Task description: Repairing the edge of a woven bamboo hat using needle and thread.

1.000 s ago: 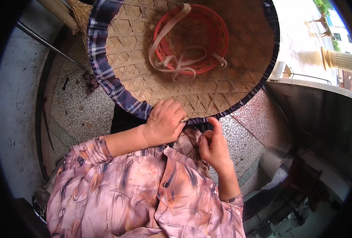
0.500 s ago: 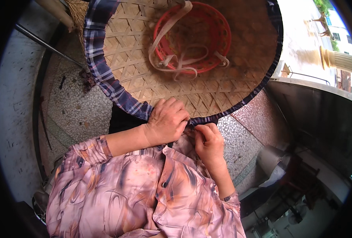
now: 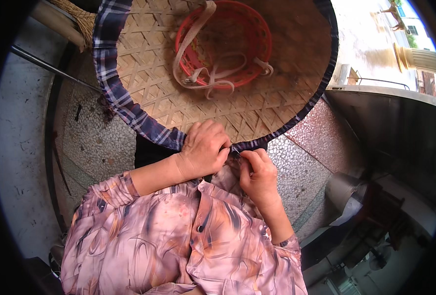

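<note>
A wide woven bamboo hat (image 3: 154,93) lies with its hollow side up, its rim bound in dark blue plaid cloth (image 3: 111,73). Fixed in its middle is a red plastic basket (image 3: 265,54), with a pale cloth strap (image 3: 191,37) looped across it. My left hand (image 3: 204,147) is closed over the near rim, thumb and fingers pinching the plaid binding. Just right of it, my right hand (image 3: 259,174) is closed in a pinch below the rim. A thin, light glint shows at its fingertips; what they hold is too small to make out.
Speckled stone floor (image 3: 100,142) lies under the hat. A metal rod (image 3: 51,67) and a straw broom (image 3: 78,14) are at the upper left. On the right stand a dark panel (image 3: 390,123) and a grey bucket-like container (image 3: 343,189). Outside, a dog (image 3: 395,15) stands near a column.
The hat and surroundings sit slightly farther left and up in the view. My left hand keeps its grip; my right fingertips have shifted slightly, and a thin glint now shows by them.
</note>
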Demonstrator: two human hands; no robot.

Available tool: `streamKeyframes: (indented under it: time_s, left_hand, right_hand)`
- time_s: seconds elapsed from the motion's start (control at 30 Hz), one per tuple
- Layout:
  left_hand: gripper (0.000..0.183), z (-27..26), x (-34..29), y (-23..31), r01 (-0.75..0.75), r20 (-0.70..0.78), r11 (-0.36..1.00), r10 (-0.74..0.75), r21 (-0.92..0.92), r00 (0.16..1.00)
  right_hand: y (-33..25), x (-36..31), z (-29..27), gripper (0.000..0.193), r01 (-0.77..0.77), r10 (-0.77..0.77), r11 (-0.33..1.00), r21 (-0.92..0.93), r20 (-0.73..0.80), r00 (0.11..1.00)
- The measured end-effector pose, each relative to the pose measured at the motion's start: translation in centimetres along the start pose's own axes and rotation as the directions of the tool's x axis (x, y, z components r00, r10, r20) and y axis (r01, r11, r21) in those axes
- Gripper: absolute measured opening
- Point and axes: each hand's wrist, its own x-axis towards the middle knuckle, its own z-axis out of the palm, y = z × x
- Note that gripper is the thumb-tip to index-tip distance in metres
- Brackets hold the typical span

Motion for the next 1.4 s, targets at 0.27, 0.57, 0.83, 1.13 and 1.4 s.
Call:
streamKeyframes:
  time_s: [0.27, 0.57, 0.83, 1.13, 1.4]
  left_hand:
    - [0.011, -0.3, 0.0, -0.2, 0.000, 0.022, 1.000, -0.001, 0.030, 1.000]
    - [0.010, -0.7, -0.1, -0.8, -0.014, 0.009, 0.999, 0.014, 0.034, 1.000]
    - [0.013, -0.7, -0.6, -1.5, -0.025, 0.025, 0.999, 0.024, 0.038, 0.999]
    - [0.020, -1.6, -1.4, -1.0, 0.026, 0.010, 0.998, -0.027, 0.065, 1.000]
    - [0.019, -2.0, 0.4, -1.3, 0.081, 0.069, 0.995, -0.084, 0.053, 0.994]
  right_hand:
    - [-0.5, 0.1, 0.7, 0.011, 0.004, -0.003, 1.000, -0.029, 0.026, 1.000]
    - [-0.8, 0.7, 1.8, 0.011, 0.023, -0.022, 0.999, -0.043, 0.018, 1.000]
    - [-0.5, 0.7, 2.9, 0.012, 0.021, -0.019, 0.998, -0.059, 0.035, 0.999]
    - [-0.6, 0.7, 3.1, 0.013, 0.039, -0.036, 0.998, -0.045, 0.056, 0.998]
    - [-1.0, 3.2, 1.8, 0.015, 0.054, -0.043, 0.996, -0.075, 0.140, 0.989]
